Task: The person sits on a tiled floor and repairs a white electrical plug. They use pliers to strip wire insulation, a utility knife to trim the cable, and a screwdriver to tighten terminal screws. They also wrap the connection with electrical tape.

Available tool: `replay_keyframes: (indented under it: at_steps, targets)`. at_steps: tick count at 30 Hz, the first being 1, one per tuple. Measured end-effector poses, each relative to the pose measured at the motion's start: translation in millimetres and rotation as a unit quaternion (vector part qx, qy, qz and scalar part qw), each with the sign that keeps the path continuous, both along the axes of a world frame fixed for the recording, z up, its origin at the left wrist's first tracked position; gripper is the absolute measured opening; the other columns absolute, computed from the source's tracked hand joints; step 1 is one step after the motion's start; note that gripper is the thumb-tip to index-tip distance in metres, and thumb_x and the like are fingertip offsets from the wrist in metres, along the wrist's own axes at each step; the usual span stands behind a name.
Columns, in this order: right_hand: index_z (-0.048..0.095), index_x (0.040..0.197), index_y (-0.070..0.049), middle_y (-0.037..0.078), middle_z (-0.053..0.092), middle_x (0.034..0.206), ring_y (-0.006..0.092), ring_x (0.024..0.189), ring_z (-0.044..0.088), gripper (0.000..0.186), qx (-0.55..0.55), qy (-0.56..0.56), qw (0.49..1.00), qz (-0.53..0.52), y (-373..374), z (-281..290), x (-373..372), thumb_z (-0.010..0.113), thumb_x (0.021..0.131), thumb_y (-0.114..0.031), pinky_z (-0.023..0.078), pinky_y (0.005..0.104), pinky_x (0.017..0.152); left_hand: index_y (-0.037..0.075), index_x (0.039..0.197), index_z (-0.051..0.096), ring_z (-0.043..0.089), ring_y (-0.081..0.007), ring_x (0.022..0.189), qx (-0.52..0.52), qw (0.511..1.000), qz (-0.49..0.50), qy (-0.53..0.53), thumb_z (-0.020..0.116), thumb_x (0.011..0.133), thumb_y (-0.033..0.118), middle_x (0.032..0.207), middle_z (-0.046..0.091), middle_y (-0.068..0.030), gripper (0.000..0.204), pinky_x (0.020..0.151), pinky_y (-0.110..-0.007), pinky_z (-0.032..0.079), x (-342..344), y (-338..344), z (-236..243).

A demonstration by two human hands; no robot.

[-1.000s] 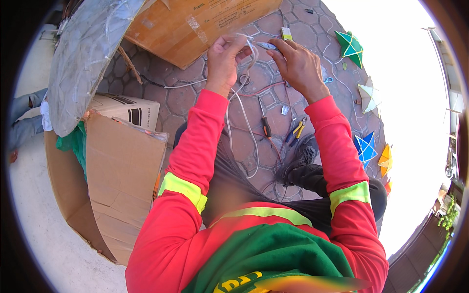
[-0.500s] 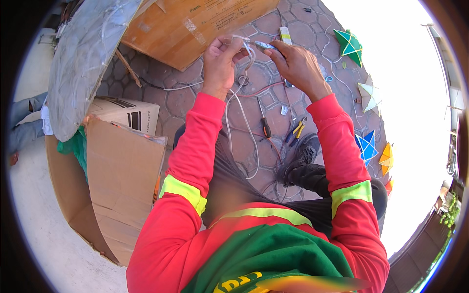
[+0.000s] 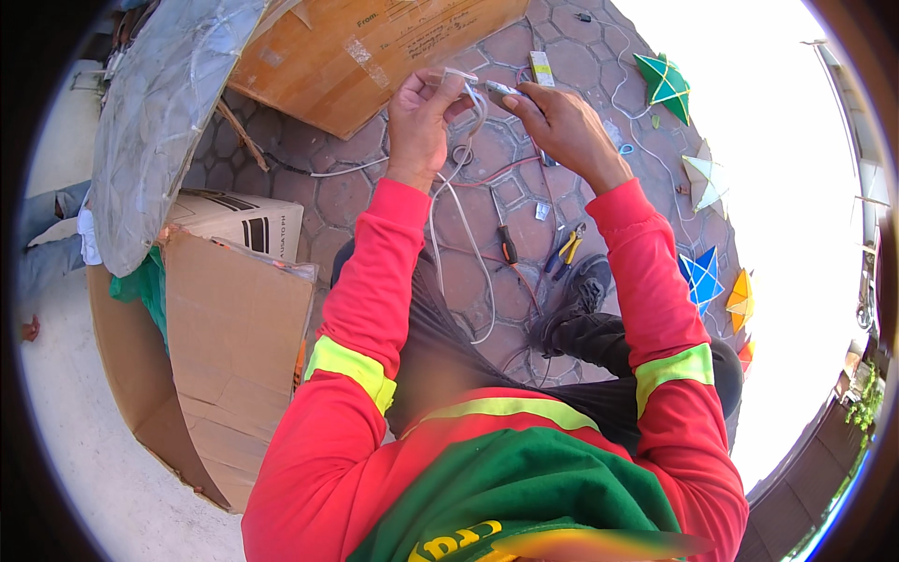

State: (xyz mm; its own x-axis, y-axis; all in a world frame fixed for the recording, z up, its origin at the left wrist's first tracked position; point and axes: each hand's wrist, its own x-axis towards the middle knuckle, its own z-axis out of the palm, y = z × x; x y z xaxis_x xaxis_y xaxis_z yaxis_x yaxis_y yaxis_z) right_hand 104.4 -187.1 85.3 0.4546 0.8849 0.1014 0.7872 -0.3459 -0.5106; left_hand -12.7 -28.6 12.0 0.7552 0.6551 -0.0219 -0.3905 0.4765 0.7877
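Observation:
My left hand (image 3: 419, 131) is closed around a white cord (image 3: 453, 201) that hangs in loops over the paving. At its fingertips is a small white rectangular piece (image 3: 460, 74) joined to the cord. My right hand (image 3: 573, 139) grips a slim grey tool (image 3: 501, 91), its tip close to the white piece; its exact kind is too small to tell. Below the hands, a screwdriver (image 3: 507, 245) with a black and orange handle and yellow-handled pliers (image 3: 568, 251) lie on the ground near my shoe (image 3: 588, 286).
A large cardboard box (image 3: 375, 66) stands ahead, with an open carton (image 3: 234, 365) at left. Green, white, blue and orange star lanterns (image 3: 667, 89) line the right side. Red wires (image 3: 510, 171) and a yellow-and-white box (image 3: 541, 67) lie on the pavers. Another person's legs (image 3: 51, 229) show far left.
The grey tool in my right hand has turned slightly and shifted a little left. My left hand stays almost still on the cord. The other person's hand at far left has moved.

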Motion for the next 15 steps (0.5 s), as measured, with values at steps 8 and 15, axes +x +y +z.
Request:
replay_keyframes:
  at_steps: [8,15]
  targets:
    - [0.070,0.120,-0.011,0.013,0.074,0.099,0.0267,0.086,0.071,0.040,0.066,-0.026,0.997,0.007,-3.0,-3.4,3.8,0.058,0.099,-0.043,0.055,0.0381,0.077,0.006,0.101,0.062,0.068,-0.0166,0.083,-0.010,1.000,0.001,-0.012,0.070,0.093,0.010,0.096,0.070,-0.0076,0.012,0.077,-0.031,0.058,-0.6,3.3,5.6]
    - [0.070,0.123,-0.015,0.011,0.073,0.112,0.0272,0.093,0.071,0.041,0.029,-0.036,0.999,-0.019,-5.2,-8.6,1.9,0.061,0.097,-0.045,0.057,0.0386,0.083,0.007,0.102,0.062,0.068,-0.0167,0.084,-0.013,1.000,0.004,-0.021,0.071,0.092,0.007,0.097,0.069,-0.0064,0.013,0.077,-0.031,0.059,-0.8,3.7,5.7]
